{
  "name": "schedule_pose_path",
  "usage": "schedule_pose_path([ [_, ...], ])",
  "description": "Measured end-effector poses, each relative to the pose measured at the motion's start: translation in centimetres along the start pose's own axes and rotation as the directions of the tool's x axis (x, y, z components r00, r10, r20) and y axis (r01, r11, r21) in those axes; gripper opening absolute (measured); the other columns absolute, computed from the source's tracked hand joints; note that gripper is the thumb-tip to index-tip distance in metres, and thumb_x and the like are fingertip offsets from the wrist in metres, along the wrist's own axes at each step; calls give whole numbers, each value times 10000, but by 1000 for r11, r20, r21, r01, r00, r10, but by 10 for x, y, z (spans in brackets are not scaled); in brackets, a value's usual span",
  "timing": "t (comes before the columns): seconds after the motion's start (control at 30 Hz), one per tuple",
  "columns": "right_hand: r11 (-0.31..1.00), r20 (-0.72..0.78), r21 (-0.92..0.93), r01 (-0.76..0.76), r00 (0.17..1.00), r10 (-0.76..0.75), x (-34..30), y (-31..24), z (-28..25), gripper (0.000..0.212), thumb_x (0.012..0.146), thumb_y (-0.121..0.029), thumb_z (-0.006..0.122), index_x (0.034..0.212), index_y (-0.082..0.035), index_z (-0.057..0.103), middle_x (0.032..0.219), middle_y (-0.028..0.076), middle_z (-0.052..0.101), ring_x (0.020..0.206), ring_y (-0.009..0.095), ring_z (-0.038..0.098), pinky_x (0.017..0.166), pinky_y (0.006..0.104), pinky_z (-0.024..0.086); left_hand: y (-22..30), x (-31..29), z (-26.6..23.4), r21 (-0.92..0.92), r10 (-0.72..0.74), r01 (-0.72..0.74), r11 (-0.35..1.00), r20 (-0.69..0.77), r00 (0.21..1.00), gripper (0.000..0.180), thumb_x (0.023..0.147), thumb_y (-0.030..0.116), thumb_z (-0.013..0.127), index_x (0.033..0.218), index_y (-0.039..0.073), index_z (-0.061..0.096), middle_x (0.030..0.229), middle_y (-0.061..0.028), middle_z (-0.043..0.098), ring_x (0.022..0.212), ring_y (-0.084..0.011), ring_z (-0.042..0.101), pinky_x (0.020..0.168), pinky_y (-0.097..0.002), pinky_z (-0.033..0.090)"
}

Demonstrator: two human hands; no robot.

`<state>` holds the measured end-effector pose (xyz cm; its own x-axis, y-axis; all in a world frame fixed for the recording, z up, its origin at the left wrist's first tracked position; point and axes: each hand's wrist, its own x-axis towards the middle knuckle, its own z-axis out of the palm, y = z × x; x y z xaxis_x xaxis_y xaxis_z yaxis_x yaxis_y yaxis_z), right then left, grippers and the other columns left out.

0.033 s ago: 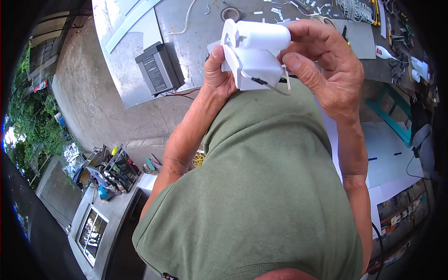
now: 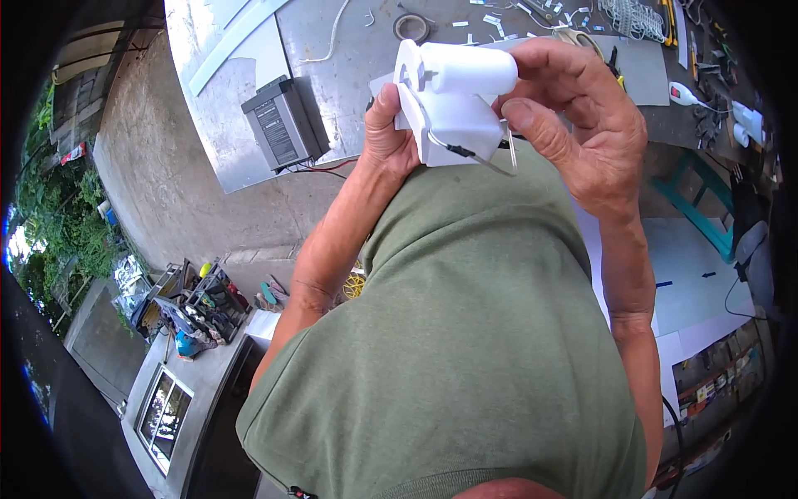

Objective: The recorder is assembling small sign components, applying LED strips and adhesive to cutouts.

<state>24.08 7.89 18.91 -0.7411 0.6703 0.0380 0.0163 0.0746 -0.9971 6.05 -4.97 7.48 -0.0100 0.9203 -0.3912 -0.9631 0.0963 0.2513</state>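
Observation:
A white plastic fixture (image 2: 461, 121) is held up over the near edge of the metal work table. It has a flat end plate, a boxy body and a white cylinder (image 2: 478, 70) along its top. My left hand (image 2: 391, 133) grips the plate side, thumb on the plate, its other fingers hidden behind. At the opposite end, my right hand (image 2: 594, 125) is curled against the fixture, thumb and fingers bent around its right side; the fingertips are partly hidden. A thin pale wire (image 2: 496, 170) with a black sleeve (image 2: 460, 150) loops below the body.
A dark grey box-shaped power unit (image 2: 283, 125) with red and black leads sits on the table (image 2: 349, 91) at left. Farther back lie a tape roll (image 2: 411, 27), scissors (image 2: 575, 37) and small scraps. A green stool (image 2: 698, 208) stands at right.
The fixture has tipped slightly and its boxy body sits a little lower. Both hands keep nearly the same places.

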Motion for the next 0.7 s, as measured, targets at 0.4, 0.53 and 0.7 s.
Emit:
schedule_pose_path([
  [0.4,991,-22,113,-69,997,72,-2,13,-3,295,962,-51,617,1255,-20,595,1077,87,695,940,142,681,791,274,564,0,-3,10,-162,-66,71,984,33,997,829,736,324,877,1378,-13,474,1290,-184,605,1173,-330,624,1055,-489,503],
  [0.53,997,-12,78,-10,1000,11,4,18,-12,330,983,6,464,1298,7,564,1177,145,674,1022,190,662,819,311,558,3,0,10,-85,-124,124,989,14,992,854,745,303,868,1405,-19,431,1293,-187,594,1207,-329,602,1040,-471,520],
  [0.7,994,59,52,98,993,-101,13,15,-23,406,933,47,392,1294,12,575,1225,176,661,1060,217,646,916,359,528,-2,-2,12,-100,-98,103,990,59,993,817,771,298,846,1392,-42,439,1246,-185,617,1140,-302,647,910,-396,609],
])
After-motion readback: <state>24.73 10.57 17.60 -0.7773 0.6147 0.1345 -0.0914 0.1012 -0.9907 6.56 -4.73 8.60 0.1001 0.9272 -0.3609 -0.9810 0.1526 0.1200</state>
